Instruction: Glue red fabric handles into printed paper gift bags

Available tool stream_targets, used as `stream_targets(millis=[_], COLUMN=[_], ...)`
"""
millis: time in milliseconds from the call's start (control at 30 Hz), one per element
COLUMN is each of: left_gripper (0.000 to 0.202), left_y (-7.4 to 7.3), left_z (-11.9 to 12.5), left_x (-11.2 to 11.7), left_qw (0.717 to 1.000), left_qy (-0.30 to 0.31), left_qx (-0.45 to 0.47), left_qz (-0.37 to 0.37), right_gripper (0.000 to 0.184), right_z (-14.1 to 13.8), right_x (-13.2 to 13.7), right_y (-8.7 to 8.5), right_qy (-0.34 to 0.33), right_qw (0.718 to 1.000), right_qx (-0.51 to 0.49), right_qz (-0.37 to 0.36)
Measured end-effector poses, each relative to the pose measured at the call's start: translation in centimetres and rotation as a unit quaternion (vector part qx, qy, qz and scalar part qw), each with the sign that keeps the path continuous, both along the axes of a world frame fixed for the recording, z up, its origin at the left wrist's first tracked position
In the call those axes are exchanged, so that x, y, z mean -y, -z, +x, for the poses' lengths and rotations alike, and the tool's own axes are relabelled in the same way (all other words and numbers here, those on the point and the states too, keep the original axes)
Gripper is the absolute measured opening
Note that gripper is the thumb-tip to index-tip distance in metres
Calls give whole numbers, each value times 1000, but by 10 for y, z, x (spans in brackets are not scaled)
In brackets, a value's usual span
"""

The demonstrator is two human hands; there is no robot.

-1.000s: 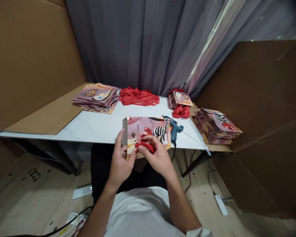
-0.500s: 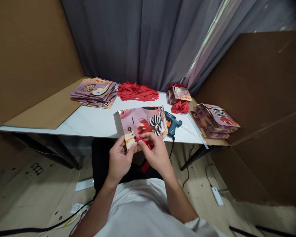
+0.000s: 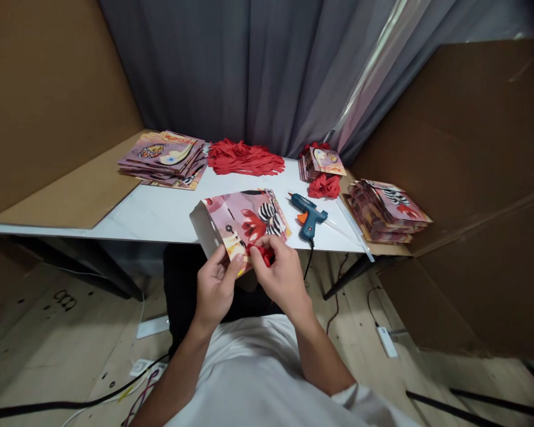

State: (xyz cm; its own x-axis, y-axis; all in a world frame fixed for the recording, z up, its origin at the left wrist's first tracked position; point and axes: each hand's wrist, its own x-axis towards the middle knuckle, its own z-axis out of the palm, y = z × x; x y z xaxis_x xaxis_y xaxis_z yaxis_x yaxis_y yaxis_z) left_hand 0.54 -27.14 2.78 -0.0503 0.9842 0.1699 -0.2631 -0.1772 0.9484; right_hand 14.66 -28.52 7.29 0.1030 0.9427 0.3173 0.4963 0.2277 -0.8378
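White table (image 3: pixel 160 210): at frame centre, the left hand (image 3: pixel 216 290) grips a printed box (image 3: pixel 238 216), the right (image 3: pixel 282 276) pinches red ribbon (image 3: pixel 267 256) against it; the box has turned leftward, probably making its interior reachable.

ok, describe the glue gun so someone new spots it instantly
Find the white table in front of the grey curtain. Near its front edge, just right of the printed sleeve the person holds, lies the glue gun. Its blue-green body, orange trigger and dark cord set it apart from the red strips and printed stacks.
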Motion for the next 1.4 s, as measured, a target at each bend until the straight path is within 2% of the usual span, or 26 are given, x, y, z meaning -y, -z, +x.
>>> stream_targets(millis=[433,633,733,1000,1233,1333,1400], left_gripper=[57,58,55,47,43,52,59], left_y=[-5,-5,-4,-8,-6,-4,-2], left_z=[4,3,2,-8,-19,-21,-23], left_x=[6,9,9,5,0,-2,-3], left_qw=[1000,1000,1000,997,997,997,996], left_qy=[-8,-5,0,16,25,66,89], left_qx=[3,-7,-7,-70,-67,-39,-18], left_qz=[12,15,15,32,37,21,4], right_gripper=[11,13,13,12,15,11,12], right_z=[-2,-4,0,20,18,18,19], right_x=[3,4,3,-13,-25,-27,-28], right_y=[-1,0,-5,-33,-23,-24,-27], right_qy=[20,3,-7,-131,-157,-219,-231], right_qw=[1000,1000,999,985,984,974,971], right_qx=[-10,-19,-7,26,-39,-8,28], right_qz=[8,-21,-38,-105,-80,-61,-52])
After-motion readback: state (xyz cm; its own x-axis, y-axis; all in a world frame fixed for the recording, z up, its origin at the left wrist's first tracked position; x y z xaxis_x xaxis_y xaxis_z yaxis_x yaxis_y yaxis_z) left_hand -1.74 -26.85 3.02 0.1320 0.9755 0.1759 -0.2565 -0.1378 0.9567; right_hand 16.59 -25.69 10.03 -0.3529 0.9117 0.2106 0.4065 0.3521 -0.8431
